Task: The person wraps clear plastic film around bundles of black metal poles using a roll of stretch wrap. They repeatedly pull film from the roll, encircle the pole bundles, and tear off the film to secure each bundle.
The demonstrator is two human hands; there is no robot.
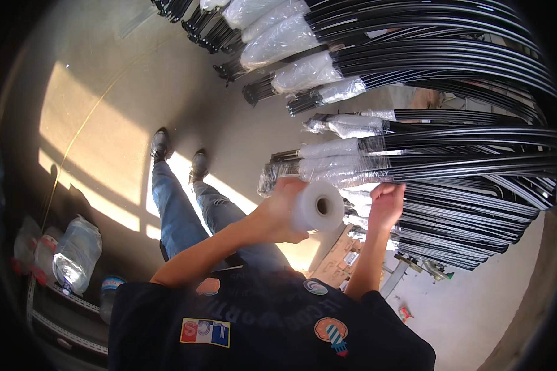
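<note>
My left hand [280, 213] is closed around a roll of clear stretch film [323, 207], its hollow core facing up at me. Just beyond the roll lies a bundle of long black rods [458, 166], whose left part is wrapped in clear film [343, 166]. Beside the lower edge of this wrapped part, my right hand [386, 201] is raised with its fingers curled in. Whatever those fingers hold, if anything, is hidden. The film-wrapped end of the bundle [272, 176] sticks out past my left hand.
More black rod bundles [439, 62], film-wrapped near their left ends, fill the far right. Unwrapped black rods [452, 216] lie below my bundle. Large plastic bottles [77, 253] stand at the lower left by a metal frame [68, 334]. My feet [160, 144] are on the sunlit floor.
</note>
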